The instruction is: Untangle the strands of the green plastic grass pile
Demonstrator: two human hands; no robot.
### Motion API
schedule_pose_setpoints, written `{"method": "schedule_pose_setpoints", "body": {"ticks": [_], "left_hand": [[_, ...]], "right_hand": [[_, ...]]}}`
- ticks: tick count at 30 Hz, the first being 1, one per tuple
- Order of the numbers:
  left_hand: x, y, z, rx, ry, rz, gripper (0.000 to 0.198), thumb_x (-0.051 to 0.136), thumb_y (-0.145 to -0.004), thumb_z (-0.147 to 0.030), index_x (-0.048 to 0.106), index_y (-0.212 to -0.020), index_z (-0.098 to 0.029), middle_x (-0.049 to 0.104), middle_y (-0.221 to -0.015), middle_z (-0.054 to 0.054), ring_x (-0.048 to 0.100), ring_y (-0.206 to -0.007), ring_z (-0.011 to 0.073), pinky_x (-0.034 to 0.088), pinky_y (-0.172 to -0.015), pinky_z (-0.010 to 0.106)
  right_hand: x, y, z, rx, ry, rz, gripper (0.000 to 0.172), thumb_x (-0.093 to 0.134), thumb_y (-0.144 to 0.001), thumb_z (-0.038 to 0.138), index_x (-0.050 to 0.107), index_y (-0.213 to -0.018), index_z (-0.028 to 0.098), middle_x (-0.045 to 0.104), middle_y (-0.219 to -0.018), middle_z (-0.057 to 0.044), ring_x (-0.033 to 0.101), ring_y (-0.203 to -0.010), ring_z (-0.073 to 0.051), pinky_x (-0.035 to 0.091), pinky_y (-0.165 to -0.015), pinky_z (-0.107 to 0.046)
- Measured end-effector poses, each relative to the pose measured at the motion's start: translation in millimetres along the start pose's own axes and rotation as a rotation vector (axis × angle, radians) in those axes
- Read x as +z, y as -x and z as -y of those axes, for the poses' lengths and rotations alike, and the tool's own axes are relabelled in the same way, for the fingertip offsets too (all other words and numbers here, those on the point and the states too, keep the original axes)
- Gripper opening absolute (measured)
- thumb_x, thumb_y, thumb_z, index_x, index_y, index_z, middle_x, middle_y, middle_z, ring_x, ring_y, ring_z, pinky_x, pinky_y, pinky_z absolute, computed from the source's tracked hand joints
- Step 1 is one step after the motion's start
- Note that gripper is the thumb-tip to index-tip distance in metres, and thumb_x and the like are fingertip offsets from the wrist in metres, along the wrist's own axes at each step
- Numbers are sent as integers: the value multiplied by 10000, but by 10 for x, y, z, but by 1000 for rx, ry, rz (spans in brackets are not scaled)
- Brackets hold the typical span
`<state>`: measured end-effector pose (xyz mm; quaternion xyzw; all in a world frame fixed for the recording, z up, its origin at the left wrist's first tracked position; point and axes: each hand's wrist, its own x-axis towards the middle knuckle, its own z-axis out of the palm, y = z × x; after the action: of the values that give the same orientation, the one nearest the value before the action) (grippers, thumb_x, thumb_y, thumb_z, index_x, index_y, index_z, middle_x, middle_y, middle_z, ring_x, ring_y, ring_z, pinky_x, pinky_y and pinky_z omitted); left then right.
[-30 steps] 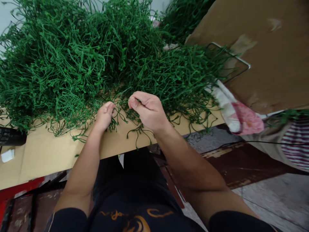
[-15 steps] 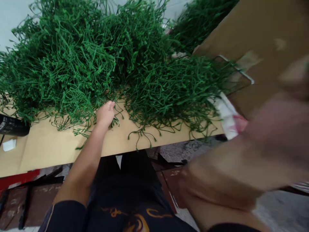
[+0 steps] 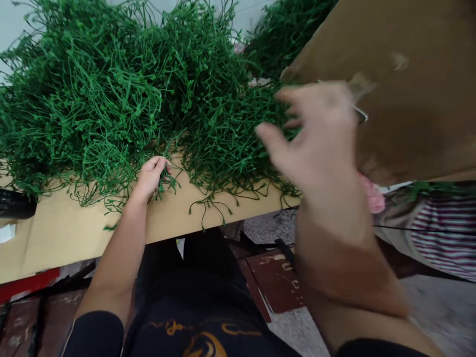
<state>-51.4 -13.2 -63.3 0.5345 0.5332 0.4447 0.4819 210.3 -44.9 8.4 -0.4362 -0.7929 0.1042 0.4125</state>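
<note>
A large heap of thin green artificial plant stems [image 3: 111, 94] with small budded tips covers the back of the table. At the heap's front edge, my left hand [image 3: 151, 173] is closed on a few of these stems, whose tips poke out below the fingers. My right hand [image 3: 316, 134] is raised over the heap's right part, blurred by motion. Its thumb and fingers are apart and nothing shows between them. Behind that hand, a bent metal wire [image 3: 361, 115] is partly hidden.
Cardboard [image 3: 420, 99] stands at the right, and more green stems lie behind it. A tan board [image 3: 82, 228] covers the tabletop. A black cylinder [image 3: 15, 203] lies at the left edge. Striped cloth on a person [image 3: 446, 233] shows at the right.
My right hand has swung from the far right, close to the camera, inward over the heap. My left hand has turned a little and keeps its place. The view has shifted slightly right.
</note>
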Motion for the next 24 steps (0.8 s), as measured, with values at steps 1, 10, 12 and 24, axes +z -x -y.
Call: {"method": "schedule_pose_setpoints", "body": {"ticks": [1, 10, 12, 24], "left_hand": [[-3, -2, -3, 4, -3, -2, 196, 460, -835, -273, 537, -699, -154, 538, -594, -15, 488, -555, 75, 366, -514, 181], [-43, 48, -83, 29, -3, -7, 191, 471, -831, -288, 543, -708, -161, 560, -604, -5, 504, -575, 83, 386, -527, 188], [-50, 56, -88, 38, -11, -15, 195, 472, -830, -292, 546, -708, -159, 560, -607, -5, 501, -577, 81, 390, -536, 187], [-90, 122, -133, 15, 49, -57, 215, 530, -788, -345, 552, -693, -154, 559, -598, -9, 515, -566, 81, 407, -511, 180]], "right_hand": [[129, 121, 85, 20, 139, -43, 160, 577, -801, 290, 608, -921, 190, 578, -914, -122, 513, -910, -264, 433, -748, -425], [851, 591, 83, 105, 345, 489, 190, 518, -814, 207, 620, -951, 125, 571, -972, -132, 522, -921, -241, 467, -789, -366], [877, 515, -12, 109, 367, 448, 190, 493, -826, 203, 621, -943, 127, 573, -961, -136, 524, -926, -244, 464, -781, -364], [865, 332, -316, 107, 412, 364, 237, 451, -840, 207, 647, -960, 148, 573, -944, -117, 563, -894, -223, 472, -779, -335]]}}
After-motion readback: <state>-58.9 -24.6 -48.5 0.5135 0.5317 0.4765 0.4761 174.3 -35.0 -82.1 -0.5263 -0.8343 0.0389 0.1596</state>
